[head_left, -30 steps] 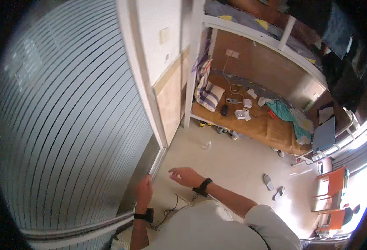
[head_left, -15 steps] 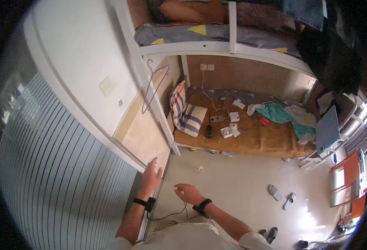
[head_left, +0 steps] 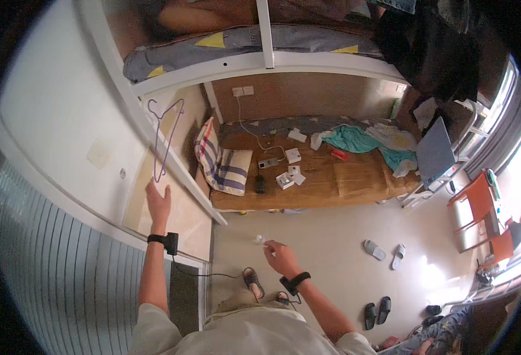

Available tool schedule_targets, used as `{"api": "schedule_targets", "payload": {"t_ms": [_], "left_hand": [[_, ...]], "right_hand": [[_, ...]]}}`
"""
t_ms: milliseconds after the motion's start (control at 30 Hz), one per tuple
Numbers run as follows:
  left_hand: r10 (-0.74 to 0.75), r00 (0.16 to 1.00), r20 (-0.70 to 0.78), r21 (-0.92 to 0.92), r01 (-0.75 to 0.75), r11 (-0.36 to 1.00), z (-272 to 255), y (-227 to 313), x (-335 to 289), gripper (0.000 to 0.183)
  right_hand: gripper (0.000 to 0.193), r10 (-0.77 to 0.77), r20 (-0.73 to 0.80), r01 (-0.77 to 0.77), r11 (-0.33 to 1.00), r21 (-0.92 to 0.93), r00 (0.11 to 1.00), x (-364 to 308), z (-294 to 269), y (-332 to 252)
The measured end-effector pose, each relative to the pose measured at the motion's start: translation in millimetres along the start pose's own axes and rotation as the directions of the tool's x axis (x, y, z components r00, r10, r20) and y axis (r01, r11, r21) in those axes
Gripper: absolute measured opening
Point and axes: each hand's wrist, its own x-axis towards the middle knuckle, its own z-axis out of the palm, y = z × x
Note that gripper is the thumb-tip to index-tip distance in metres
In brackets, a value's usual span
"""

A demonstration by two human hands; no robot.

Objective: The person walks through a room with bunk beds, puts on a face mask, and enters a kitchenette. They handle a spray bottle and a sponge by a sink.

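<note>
My left hand point(head_left: 159, 202) is raised with thumb and fingers apart, just below the lower bar of a purple clothes hanger point(head_left: 157, 142). The hanger hangs at the white bed post, and I cannot tell whether my fingertips touch it. Over the floor, my right hand point(head_left: 282, 259) is closed with its fingers curled in; whatever they hold, if anything, is hidden. A small clear object point(head_left: 260, 239) shows on the floor beside its fingertips. Both wrists wear black bands with dark modules, and a cable runs from the left one.
A bunk bed stands ahead; its brown lower mattress point(head_left: 331, 186) bears a striped pillow point(head_left: 231, 168), small white boxes, teal cloth point(head_left: 355, 140) and a laptop point(head_left: 435, 155). Grey slippers point(head_left: 374, 249) and black slippers point(head_left: 384, 309) lie on the floor. Orange chairs point(head_left: 473, 201) stand at right, a slatted panel point(head_left: 65, 260) at left.
My left hand has risen toward the hanger's lower bar. My right hand has moved slightly forward, its fingers more curled. The view has shifted, so my feet now show.
</note>
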Motion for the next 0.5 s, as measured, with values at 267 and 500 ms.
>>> {"api": "schedule_targets", "payload": {"t_ms": [267, 500], "left_hand": [[0.104, 0.994, 0.023, -0.297, -0.093, 0.950, 33, 52, -7, 0.040], [0.179, 0.918, 0.355, -0.481, 0.016, 0.876, 83, 106, -45, 0.036]], "right_hand": [[0.024, 0.162, -0.192, -0.179, 0.981, -0.078, 0.968, 46, -29, 44], [0.026, 0.217, -0.360, -0.288, 0.944, -0.157, 0.907, 71, -82, 11]]}}
